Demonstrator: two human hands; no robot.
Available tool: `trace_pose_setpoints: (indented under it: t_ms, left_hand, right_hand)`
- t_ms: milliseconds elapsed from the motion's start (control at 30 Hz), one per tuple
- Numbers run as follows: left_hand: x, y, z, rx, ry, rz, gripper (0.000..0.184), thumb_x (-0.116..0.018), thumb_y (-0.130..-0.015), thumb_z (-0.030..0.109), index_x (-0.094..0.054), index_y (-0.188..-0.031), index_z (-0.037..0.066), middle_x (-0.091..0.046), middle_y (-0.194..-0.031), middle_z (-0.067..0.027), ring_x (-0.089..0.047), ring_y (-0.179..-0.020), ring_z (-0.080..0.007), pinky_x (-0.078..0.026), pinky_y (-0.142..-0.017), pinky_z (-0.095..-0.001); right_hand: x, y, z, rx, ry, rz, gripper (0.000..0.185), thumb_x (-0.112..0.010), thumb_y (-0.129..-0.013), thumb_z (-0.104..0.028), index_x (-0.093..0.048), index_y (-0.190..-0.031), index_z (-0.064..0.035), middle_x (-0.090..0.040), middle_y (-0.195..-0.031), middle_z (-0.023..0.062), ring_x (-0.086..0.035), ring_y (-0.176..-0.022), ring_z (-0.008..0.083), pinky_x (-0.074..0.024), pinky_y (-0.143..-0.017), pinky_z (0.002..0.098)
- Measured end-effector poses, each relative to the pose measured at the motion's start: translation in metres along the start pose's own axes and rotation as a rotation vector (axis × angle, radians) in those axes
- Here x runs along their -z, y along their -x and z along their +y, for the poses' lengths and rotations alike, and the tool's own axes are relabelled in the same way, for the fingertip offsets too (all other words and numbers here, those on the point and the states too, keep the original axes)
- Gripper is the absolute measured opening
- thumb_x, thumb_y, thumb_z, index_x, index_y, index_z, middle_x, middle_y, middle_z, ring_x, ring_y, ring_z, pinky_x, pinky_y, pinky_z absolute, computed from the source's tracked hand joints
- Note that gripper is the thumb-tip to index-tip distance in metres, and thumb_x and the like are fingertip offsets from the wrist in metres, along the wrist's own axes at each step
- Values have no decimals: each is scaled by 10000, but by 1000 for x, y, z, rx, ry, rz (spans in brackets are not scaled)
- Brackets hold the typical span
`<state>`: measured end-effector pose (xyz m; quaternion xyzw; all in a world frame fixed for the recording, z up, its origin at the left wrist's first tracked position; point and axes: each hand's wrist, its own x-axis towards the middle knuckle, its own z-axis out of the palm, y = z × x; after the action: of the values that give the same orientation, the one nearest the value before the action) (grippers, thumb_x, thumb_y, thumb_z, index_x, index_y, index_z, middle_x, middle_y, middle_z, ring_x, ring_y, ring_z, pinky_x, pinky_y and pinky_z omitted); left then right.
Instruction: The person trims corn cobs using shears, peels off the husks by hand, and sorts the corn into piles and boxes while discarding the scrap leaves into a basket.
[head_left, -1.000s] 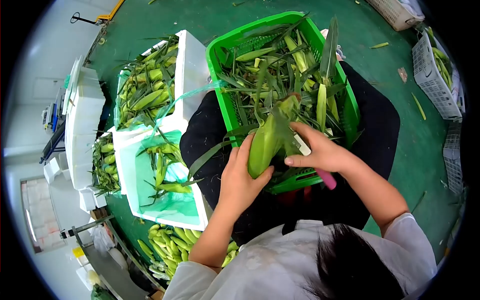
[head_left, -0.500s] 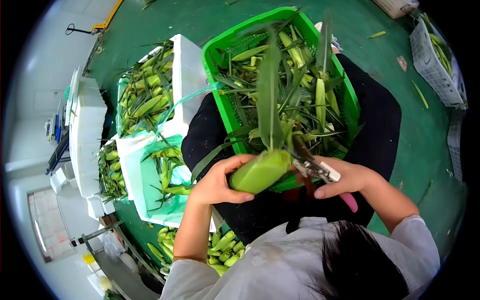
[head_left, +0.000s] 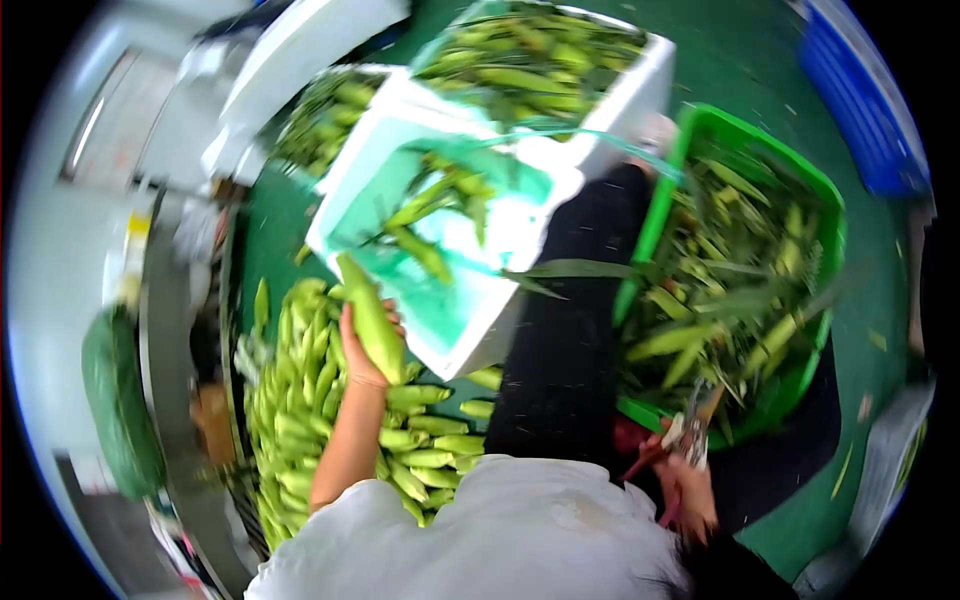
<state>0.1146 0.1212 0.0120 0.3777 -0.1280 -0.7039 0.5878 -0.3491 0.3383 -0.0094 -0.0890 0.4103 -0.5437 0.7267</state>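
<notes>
My left hand (head_left: 365,345) is wrapped round a trimmed green corn cob (head_left: 371,320), held over a large pile of corn (head_left: 300,420) on the floor. My right hand (head_left: 688,490) grips pruning shears with pink-red handles (head_left: 690,435) at the near edge of the green basket (head_left: 660,225). Leaves and husk pieces (head_left: 710,290) fill that basket, which rests by my legs. Left of my leg, an open white foam box (head_left: 350,180) with a green liner holds a few leafy cobs (head_left: 440,205).
Behind the open box stands another foam box (head_left: 655,80) full of leafy corn. A metal rack (head_left: 175,300) and a green sack (head_left: 120,400) are at the left. A blue crate (head_left: 865,100) stands at the upper right, a pale crate (head_left: 885,480) at the lower right.
The view has turned left. My left hand has carried the cob from over the basket to above the corn pile, and the cob's long leaves are off. My right hand still holds the shears.
</notes>
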Motion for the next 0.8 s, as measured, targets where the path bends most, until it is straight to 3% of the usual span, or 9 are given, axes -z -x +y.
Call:
trace_pose_setpoints:
  t_ms: [133,267,400,433,467,600,667,767,800]
  left_hand:
    - [206,83,139,-450,-48,1010,493,-545,-905,530,-581,-1163,111,-662,-973,-110,-662,-799,-264,-577,-694,-380]
    - [254,101,195,-1096,320,1239,456,-440,-985,455,-570,-1133,45,-652,-1026,-96,-628,-959,-217,-538,-837,-320]
    - [199,-75,139,-687,-165,625,309,-533,-966,336,-581,-1127,77,-618,-888,-16,-572,-732,-153,-492,-629,-293]
    - [185,-137,116,-525,-190,141,324,-562,-951,351,-583,-1135,84,-608,-860,-20,-580,-731,-162,-513,-654,-318]
    - [160,-202,67,-364,-354,411,366,-568,-948,360,-566,-1171,70,-613,-868,-53,-596,-748,-178,-531,-687,-334]
    - [111,-376,-119,341,-422,503,581,-531,-948,457,-399,-1357,66,-569,-1188,-133,-592,-1007,-309,-523,-852,-503]
    - [81,-417,-158,311,-574,695,644,-517,-945,493,-335,-1379,52,-513,-1281,-173,-555,-1072,-335,-497,-875,-563]
    - [116,-501,-183,-20,-428,804,556,-627,-909,503,-532,-1144,8,-631,-817,-118,-558,-481,-242,-462,-389,-295]
    - [104,-499,-169,99,-390,715,453,-602,-934,471,-550,-1023,30,-597,-744,-98,-545,-484,-204,-423,-370,-293]
  right_hand:
    - [-23,6,-19,-227,-50,4,770,-618,-860,-218,-246,-1506,-26,-466,-1381,193,-417,-1325,328,-366,-1060,506]
    - [34,-17,-5,-353,112,-56,723,-530,-939,-354,-198,-1530,-102,-425,-1411,204,-352,-1372,380,-376,-1055,599]
    - [32,-25,-7,-416,-16,84,622,-489,-978,-385,-280,-1501,-120,-465,-1361,216,-423,-1305,388,-438,-1021,563]
    - [23,-27,-9,-420,-42,137,596,-485,-978,-389,-323,-1478,-108,-493,-1331,218,-454,-1272,384,-439,-1019,548]
    - [32,-26,1,-435,-158,258,571,-493,-969,-381,-375,-1445,-86,-531,-1286,220,-493,-1227,378,-426,-1027,530]
    - [-27,-37,-35,-340,107,196,653,-564,-899,-364,-409,-1380,49,-563,-1220,268,-546,-1148,385,-399,-1043,444]
    - [-38,-38,-43,-361,-42,357,579,-586,-895,-290,-435,-1361,19,-584,-1158,206,-558,-1113,357,-413,-1013,433]
    - [-25,-40,-39,-382,-108,442,581,-591,-874,-255,-432,-1363,14,-582,-1153,195,-560,-1104,343,-419,-999,423]
    - [-22,-41,-37,-379,-121,459,582,-593,-867,-244,-431,-1364,13,-581,-1151,191,-561,-1101,338,-422,-995,420]
